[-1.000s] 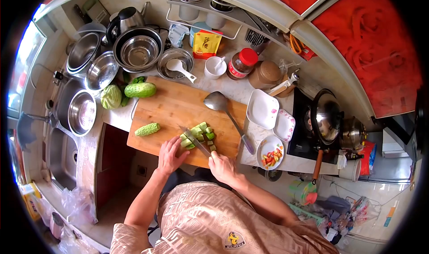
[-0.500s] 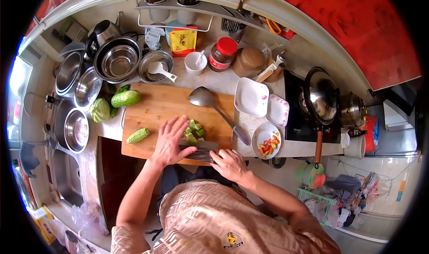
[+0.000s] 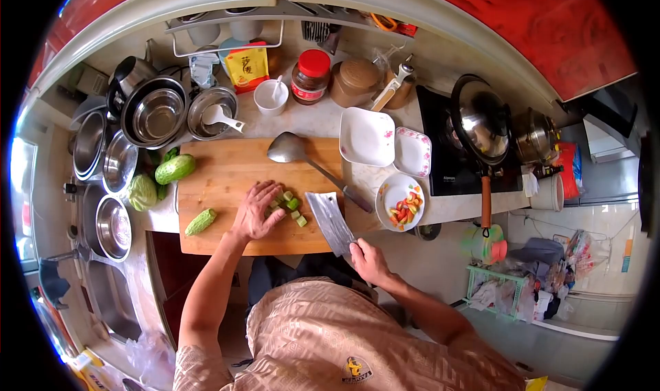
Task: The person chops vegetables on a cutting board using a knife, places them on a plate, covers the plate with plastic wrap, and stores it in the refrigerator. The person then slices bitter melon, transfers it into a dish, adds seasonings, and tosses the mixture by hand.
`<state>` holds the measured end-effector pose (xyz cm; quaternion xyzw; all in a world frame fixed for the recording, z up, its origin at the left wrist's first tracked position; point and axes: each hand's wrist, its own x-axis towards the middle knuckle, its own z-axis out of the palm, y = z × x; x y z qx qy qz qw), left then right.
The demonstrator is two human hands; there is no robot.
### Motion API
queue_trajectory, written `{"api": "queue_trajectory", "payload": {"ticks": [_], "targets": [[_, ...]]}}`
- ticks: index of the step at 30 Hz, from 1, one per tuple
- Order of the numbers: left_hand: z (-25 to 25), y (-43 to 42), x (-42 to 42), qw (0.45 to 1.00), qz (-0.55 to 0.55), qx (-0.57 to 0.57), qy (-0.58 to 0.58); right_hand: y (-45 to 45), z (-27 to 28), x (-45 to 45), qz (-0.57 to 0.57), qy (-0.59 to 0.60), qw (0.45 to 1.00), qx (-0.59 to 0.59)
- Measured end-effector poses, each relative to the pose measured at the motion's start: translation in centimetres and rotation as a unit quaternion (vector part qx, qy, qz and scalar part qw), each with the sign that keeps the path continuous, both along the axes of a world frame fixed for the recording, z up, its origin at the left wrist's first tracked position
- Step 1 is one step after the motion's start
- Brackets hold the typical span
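Observation:
My right hand (image 3: 368, 260) grips the handle of a cleaver (image 3: 330, 221), whose broad grey blade is raised at the right of the wooden cutting board (image 3: 220, 154). My left hand (image 3: 258, 211) rests with its fingers stretched out beside a small pile of green vegetable cubes (image 3: 291, 203), partly covering them. The blade is apart from the cubes. To the left on the board lies a bumpy, light-green vegetable piece (image 3: 200, 222). A ladle-like spatula (image 3: 287, 147) lies across the back right of the board.
A plate of chopped red and yellow pieces (image 3: 408, 207) and a square white dish (image 3: 368, 137) stand right of the board. A whole green vegetable (image 3: 174, 169) rests at its left edge. Metal bowls (image 3: 155, 116) are at back left; a lidded pan (image 3: 479, 126) is at right.
The cleaver has swung from lying crosswise near the board's front edge to pointing up and away. My left hand has come off the blade to the cubes. The view has shifted.

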<state>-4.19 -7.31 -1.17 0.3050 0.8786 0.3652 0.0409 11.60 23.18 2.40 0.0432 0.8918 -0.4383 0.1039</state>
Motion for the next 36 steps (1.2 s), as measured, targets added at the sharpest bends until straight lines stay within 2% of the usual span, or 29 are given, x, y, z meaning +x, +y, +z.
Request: {"api": "queue_trajectory", "payload": {"ticks": [2,3,5,6,8,13,15,17,19,21,23,26,27,31,33,36], "targets": [[0.9,0.0,0.2,1.0,-0.013,0.005,-0.015,-1.1,-1.0,-0.3,-0.105,-0.145,0.972,-0.149],[1.1,-0.1,0.2,0.999,-0.025,0.008,-0.026,-1.8,-1.5,-0.8,-0.129,-0.175,0.955,-0.201],[1.1,-0.8,0.3,0.998,-0.049,0.012,-0.03,-3.1,-2.3,-1.4,-0.13,-0.19,0.948,-0.221],[1.2,-1.2,1.0,1.0,-0.016,-0.006,-0.002,-3.9,-2.1,-2.0,-0.121,-0.196,0.945,-0.232],[0.8,-1.8,2.7,0.998,0.023,-0.06,0.021,-5.4,-2.4,-2.6,-0.098,-0.17,0.959,-0.203],[0.1,1.1,4.1,0.989,0.081,-0.098,0.08,-7.1,-3.4,-4.0,-0.061,-0.122,0.981,-0.135],[0.3,1.9,3.2,0.984,0.104,-0.116,0.091,-7.2,-4.9,-4.2,-0.027,0.004,0.998,-0.063],[0.4,2.6,2.2,0.978,0.093,-0.162,0.092,-6.7,-5.2,-4.5,-0.013,0.035,0.998,-0.055],[1.5,3.2,1.3,0.979,0.097,-0.158,0.084,-6.3,-4.4,-5.3,0.0,0.068,0.997,-0.048],[1.3,3.3,0.6,0.985,0.089,-0.137,0.061,-6.4,-3.5,-5.5,0.005,0.019,0.999,-0.039],[0.8,3.7,0.9,0.987,0.08,-0.101,0.094,-6.9,-5.5,-4.7,-0.001,0.01,0.999,-0.052],[0.9,4.9,1.5,0.983,0.139,-0.009,0.118,-8.3,-5.2,-4.4,-0.013,-0.007,1.0,-0.019],[0.7,5.0,1.5,0.984,0.132,-0.009,0.12,-8.5,-5.1,-4.5,-0.006,-0.02,1.0,-0.011],[-0.6,5.7,1.3,0.962,0.219,0.09,0.136,-10.4,-4.0,-5.0,-0.024,-0.117,0.991,-0.053],[-0.7,5.7,1.1,0.961,0.225,0.112,0.115,-10.5,-3.4,-4.7,-0.043,-0.067,0.99,-0.114],[0.1,6.8,1.0,0.962,0.219,0.123,0.11,-9.8,-3.6,-4.2,-0.062,-0.058,0.988,-0.126]]}}
